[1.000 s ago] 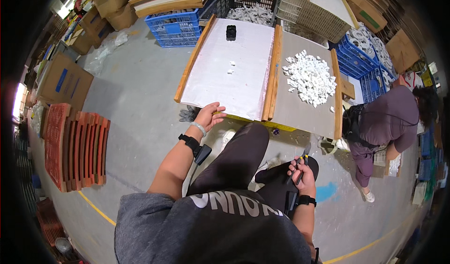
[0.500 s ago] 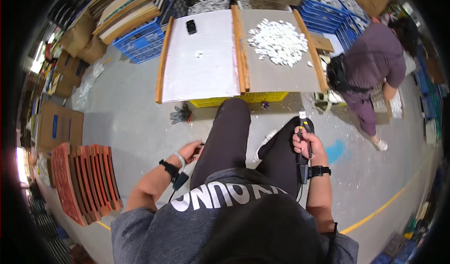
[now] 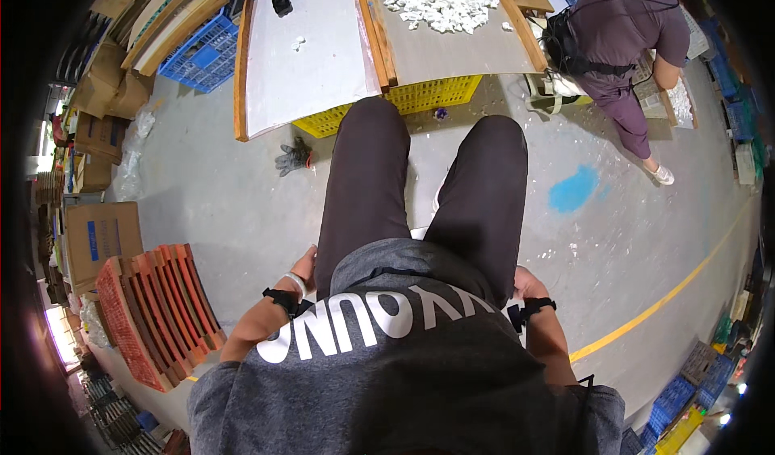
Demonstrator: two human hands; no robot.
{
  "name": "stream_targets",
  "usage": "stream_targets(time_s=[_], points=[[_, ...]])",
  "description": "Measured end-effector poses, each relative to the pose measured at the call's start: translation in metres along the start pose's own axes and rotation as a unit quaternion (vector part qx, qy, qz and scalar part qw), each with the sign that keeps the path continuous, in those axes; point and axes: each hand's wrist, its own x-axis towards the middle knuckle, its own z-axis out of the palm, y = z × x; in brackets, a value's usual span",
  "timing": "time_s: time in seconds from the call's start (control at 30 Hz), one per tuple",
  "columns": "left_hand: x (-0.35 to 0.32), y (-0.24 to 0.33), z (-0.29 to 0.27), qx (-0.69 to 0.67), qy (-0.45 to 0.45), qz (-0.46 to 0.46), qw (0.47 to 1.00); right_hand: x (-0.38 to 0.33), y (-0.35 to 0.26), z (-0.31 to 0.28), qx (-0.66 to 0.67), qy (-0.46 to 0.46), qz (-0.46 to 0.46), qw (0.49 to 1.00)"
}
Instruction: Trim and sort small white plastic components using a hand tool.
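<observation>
My left hand (image 3: 306, 268) hangs low beside my left thigh, with a pale bracelet and a black strap at the wrist. Its fingers are mostly hidden against the leg. On the other side, my right hand (image 3: 529, 284) is down next to my right hip, a black strap around its wrist. Its fingers are out of sight, and no tool shows there now. Ahead of my knees stands a board-topped table with wooden rails; a pile of small white pieces (image 3: 444, 0) covers part of its right panel. The white left panel (image 3: 315, 59) bears a black object (image 3: 282, 4) and a few white pieces (image 3: 299, 43).
A yellow crate (image 3: 436, 93) sits under the table. A grey glove (image 3: 293, 157) lies on the floor. Reddish stacked panels (image 3: 157, 314) and a cardboard box (image 3: 102, 241) stand at left. At right a person (image 3: 622, 39) in purple faces away, near a blue floor patch (image 3: 574, 188).
My right hand has drawn back from above my thigh to my hip; the cutting pliers it held are no longer visible. The table has shifted up and left in view.
</observation>
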Motion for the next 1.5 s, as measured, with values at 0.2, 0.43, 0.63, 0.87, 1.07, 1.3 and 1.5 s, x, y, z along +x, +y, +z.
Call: stream_targets(time_s=[0.2,0.43,0.63,0.87,1.07,1.3,1.5], points=[[0.000,0.007,0.003,-0.015,-0.015,0.014,1.000,-0.025,-0.038,0.041,0.072,-0.064,-0.010,0.995],[0.038,-0.005,-0.034,0.288,-0.071,0.180,0.938,-0.006,-0.024,0.007,-0.019,-0.063,0.095,0.993],[0.061,-0.002,-0.045,0.319,-0.032,0.144,0.936,-0.003,-0.027,0.010,0.166,0.001,0.108,0.980],[0.072,0.051,-0.033,0.041,0.111,-0.140,0.983,0.011,0.002,0.023,0.273,0.009,0.045,0.961],[0.081,0.053,-0.056,-0.059,0.014,-0.184,0.981,0.027,0.011,0.017,0.102,0.032,0.127,0.986],[0.081,0.036,-0.068,-0.076,0.015,-0.159,0.984,0.037,0.033,0.016,0.198,0.017,0.062,0.978],[0.073,0.041,-0.047,-0.051,0.068,-0.134,0.987,0.022,0.037,0.018,0.201,-0.044,-0.014,0.979]])
